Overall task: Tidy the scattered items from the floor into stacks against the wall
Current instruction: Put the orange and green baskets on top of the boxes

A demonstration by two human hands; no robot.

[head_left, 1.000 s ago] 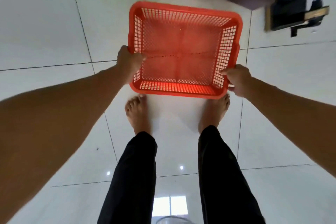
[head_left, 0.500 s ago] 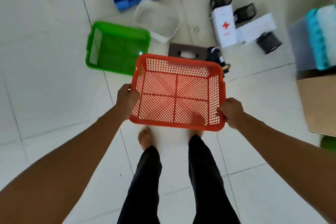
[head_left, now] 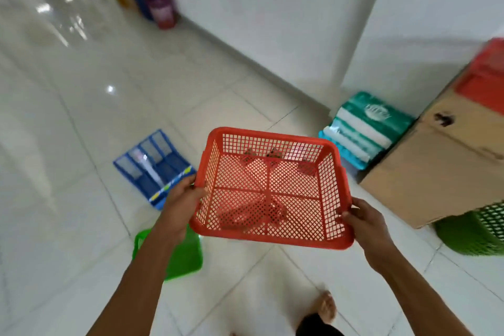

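I carry an empty red mesh basket (head_left: 270, 188) level in front of me, well above the floor. My left hand (head_left: 181, 199) grips its left rim and my right hand (head_left: 362, 219) grips its right rim. On the floor to the left lie a blue divided tray (head_left: 152, 165) and a green basket (head_left: 185, 254), partly hidden by my left forearm. Against the wall at the right stand a teal and white stack of packs (head_left: 365, 128), a cardboard box (head_left: 441, 163) with a red crate (head_left: 485, 76) on top, and a green mesh basket (head_left: 477, 229).
The white wall (head_left: 259, 8) runs from upper left to the right, with a pillar corner (head_left: 354, 35). Blurred coloured containers (head_left: 155, 5) stand far back along the wall. My bare foot (head_left: 326, 305) shows at the bottom. Glossy tiled floor (head_left: 68, 117) spreads to the left.
I have lifted the red basket off the floor and raised my view toward the wall. The stacks at the right wall came into sight; the green basket now lies below my left arm.
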